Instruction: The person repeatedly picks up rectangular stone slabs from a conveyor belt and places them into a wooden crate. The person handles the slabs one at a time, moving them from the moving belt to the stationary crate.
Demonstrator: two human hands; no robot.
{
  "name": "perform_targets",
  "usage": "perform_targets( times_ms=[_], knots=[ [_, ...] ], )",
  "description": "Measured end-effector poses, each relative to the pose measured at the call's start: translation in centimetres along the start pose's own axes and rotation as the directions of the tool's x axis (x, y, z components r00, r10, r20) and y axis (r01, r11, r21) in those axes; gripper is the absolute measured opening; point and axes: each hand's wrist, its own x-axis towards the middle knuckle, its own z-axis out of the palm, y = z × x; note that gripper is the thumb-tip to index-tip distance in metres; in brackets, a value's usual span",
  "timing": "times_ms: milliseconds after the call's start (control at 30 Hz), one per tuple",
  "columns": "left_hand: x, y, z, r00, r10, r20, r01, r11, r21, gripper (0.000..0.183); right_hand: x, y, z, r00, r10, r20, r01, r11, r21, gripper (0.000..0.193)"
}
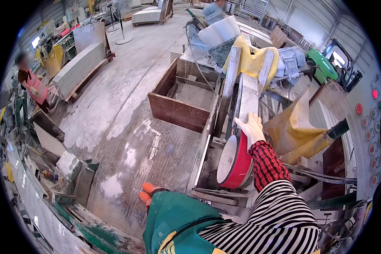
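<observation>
My right hand reaches forward with a red checked cuff and a striped sleeve behind it. Palm down, its fingers lie stretched over the near end of a long pale strip, which looks like stone, on a narrow belt machine. Just below the hand is the machine's rounded end, a drum with a red band and a pale round face. Beyond the hand, the strip runs under a yellow sheet draped over the machine. My left hand is outside the picture.
An open brown wooden box stands left of the machine. At right are a yellow cloth and a control panel with several buttons. A person in a pink apron stands far left; another person is behind the machine. A green vehicle stands back right.
</observation>
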Motion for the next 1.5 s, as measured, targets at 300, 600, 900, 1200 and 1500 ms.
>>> perform_targets(
  times_ms=[300,600,900,1200,1500],
  knots=[
    [2.1,5.0,4.9,0.952,0.298,0.065,-0.290,0.950,-0.112,0.048,-2.8,0.4,2.8,0.968,-0.078,-0.237,0.094,0.994,0.059,0.078],
    [1.6,2.9,6.9,0.957,0.284,0.054,-0.283,0.958,-0.036,0.045,-5.1,-1.2,2.6,0.960,0.059,-0.274,-0.060,0.998,0.003,0.071],
    [0.7,2.0,7.4,0.973,0.210,-0.090,-0.223,0.962,-0.159,0.044,-10.0,-1.8,-1.5,0.978,0.207,-0.005,-0.204,0.969,0.139,0.099],
    [1.0,1.8,6.8,0.986,0.127,-0.106,-0.155,0.937,-0.313,0.045,-7.4,-1.7,0.5,0.932,0.357,0.063,-0.363,0.913,0.188,0.104],
    [1.3,4.0,7.3,0.924,-0.377,0.071,0.232,0.401,-0.886,0.028,-6.8,-4.2,-0.5,0.993,0.081,-0.083,0.032,0.500,0.866,0.066]
  ],
)
